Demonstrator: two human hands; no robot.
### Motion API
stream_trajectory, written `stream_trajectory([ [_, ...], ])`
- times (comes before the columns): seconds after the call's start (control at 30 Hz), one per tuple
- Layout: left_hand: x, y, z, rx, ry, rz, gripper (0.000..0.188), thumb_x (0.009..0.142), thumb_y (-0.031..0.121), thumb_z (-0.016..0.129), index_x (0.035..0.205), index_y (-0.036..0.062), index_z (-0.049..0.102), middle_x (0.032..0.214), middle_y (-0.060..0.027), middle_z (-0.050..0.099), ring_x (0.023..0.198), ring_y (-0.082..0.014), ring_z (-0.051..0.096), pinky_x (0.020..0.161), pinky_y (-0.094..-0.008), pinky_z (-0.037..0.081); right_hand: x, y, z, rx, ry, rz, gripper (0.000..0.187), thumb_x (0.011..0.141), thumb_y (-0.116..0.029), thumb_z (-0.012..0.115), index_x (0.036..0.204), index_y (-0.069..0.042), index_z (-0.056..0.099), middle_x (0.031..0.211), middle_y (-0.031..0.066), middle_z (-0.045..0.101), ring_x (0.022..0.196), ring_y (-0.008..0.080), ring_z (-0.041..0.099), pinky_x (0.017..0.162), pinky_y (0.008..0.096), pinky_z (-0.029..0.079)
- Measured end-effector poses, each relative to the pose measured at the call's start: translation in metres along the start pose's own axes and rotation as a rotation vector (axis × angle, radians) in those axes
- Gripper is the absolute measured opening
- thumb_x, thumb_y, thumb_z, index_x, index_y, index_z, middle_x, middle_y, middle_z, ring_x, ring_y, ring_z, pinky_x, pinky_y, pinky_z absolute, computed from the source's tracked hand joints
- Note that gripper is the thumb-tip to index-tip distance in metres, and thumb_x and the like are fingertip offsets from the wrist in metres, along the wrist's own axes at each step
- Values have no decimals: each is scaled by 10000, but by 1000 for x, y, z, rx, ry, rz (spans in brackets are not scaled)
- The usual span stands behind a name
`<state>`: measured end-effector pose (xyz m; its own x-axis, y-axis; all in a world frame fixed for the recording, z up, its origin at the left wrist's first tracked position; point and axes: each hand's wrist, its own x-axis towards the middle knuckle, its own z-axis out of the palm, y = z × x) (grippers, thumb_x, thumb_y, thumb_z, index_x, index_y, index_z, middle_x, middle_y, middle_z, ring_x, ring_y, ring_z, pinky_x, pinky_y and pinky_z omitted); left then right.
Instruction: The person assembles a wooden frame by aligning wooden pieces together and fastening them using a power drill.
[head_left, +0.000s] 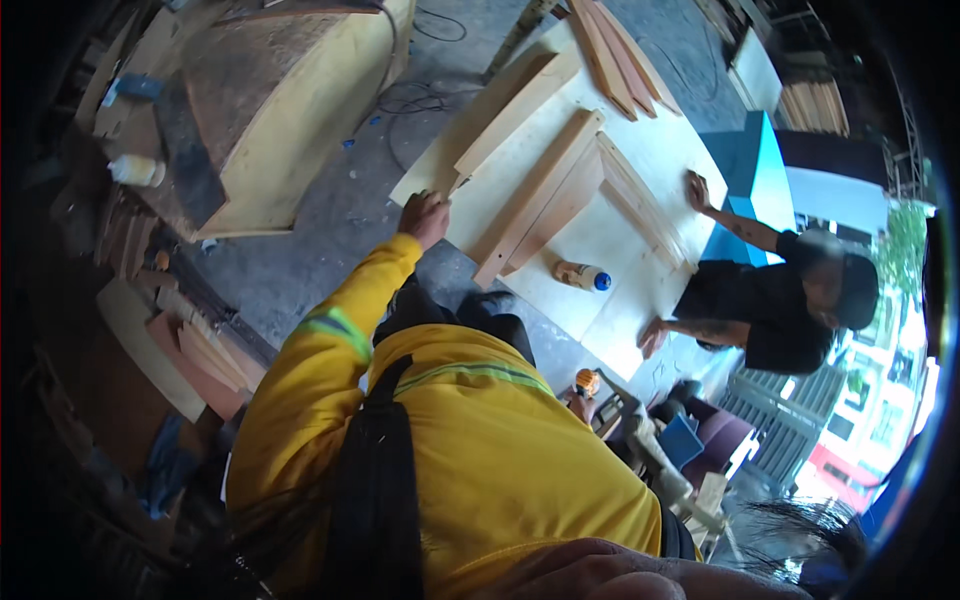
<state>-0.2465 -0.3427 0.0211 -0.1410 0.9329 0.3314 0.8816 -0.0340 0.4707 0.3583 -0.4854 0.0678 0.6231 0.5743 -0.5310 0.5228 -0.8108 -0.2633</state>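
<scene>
My left hand (427, 218), at the end of a yellow sleeve, is closed at the near left edge of a large pale wooden panel (620, 170). A wooden strip (515, 112) lies on the panel just beyond it. My right hand (581, 406) shows only partly beside my torso, closed around an orange and black round-ended object (588, 381) whose kind I cannot make out. On the panel rests an assembly of joined wooden boards (550, 200). Nearer me lies a white bottle with a blue cap (582, 276), on its side.
Across the panel, a person in dark clothes (790, 300) has both hands on it. Several wooden strips (620, 60) lie at its far end. A large curved wooden piece (310, 110) stands left, with a white bottle (137, 171) on it. Cables (420, 100) trail over the floor.
</scene>
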Motion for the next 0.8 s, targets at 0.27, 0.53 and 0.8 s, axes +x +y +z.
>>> stream_trajectory([
  [0.27,49,-20,150,-267,-177,-759,227,906,126,585,767,79,758,922,-163,762,859,-318,743,771,-453,587,-127,8,-19,300,-208,-62,219,709,-61,701,913,-25,633,753,13,614,660,167,554,652,340,433],
  [0.53,42,5,115,417,-336,-294,220,966,138,512,1013,57,711,1039,-135,720,1042,-329,681,832,-446,566,-110,44,-39,495,-193,-210,239,730,-42,701,947,-33,604,810,26,607,735,162,567,667,330,431],
  [0.8,37,102,52,-195,-44,-577,229,943,54,643,1166,19,679,960,-100,745,870,-269,723,764,-358,589,-31,16,-136,763,-520,-180,401,760,-6,677,1150,-24,587,926,41,629,802,159,592,744,304,494],
])
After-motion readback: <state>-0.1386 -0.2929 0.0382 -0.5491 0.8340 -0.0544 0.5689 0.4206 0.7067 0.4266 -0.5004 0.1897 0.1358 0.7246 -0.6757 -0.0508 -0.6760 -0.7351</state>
